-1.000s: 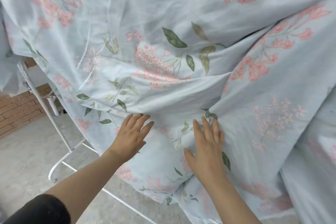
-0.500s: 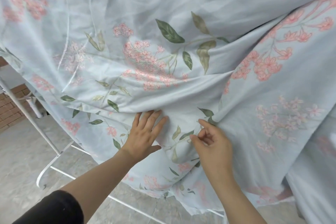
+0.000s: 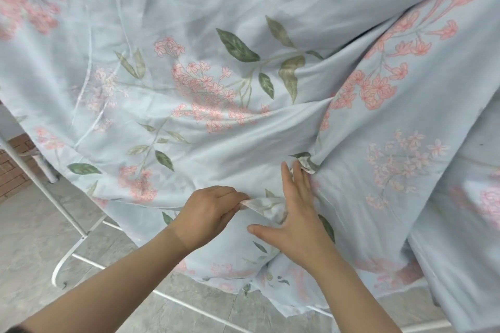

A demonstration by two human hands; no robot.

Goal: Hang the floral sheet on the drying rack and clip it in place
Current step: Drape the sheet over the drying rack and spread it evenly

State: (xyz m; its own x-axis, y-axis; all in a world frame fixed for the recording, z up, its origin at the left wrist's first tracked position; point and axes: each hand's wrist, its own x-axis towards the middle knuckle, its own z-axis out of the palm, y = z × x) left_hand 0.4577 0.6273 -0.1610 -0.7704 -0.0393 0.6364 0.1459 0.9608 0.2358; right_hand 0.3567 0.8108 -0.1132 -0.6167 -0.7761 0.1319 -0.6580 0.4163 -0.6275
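Floral sheet [image 3: 243, 143]: light blue, pink blossoms, green leaves. It hangs draped over the drying rack [image 3: 82, 232] and fills most of the view. The fabric is creased, with folds running toward a bunched spot right of centre. The lower hem hangs loose over the rack's bottom bar. No clip can be made out.

Left hand [image 3: 208, 213]: fingers curled, gripping a raised fold of the sheet low in the middle. The fold sticks out from its fingertips toward the other hand.

Right hand [image 3: 297, 219]: flat on the sheet, fingers straight and pointing up, thumb spread out to the left. Its fingertips touch the bunched spot; its palm lies just beside the held fold. Not gripping anything.

Of the rack, only a white metal leg, a curved foot and the low bar show, at lower left. Grey tiled floor [image 3: 32, 238] below; brick wall [image 3: 13, 167] at the far left edge.
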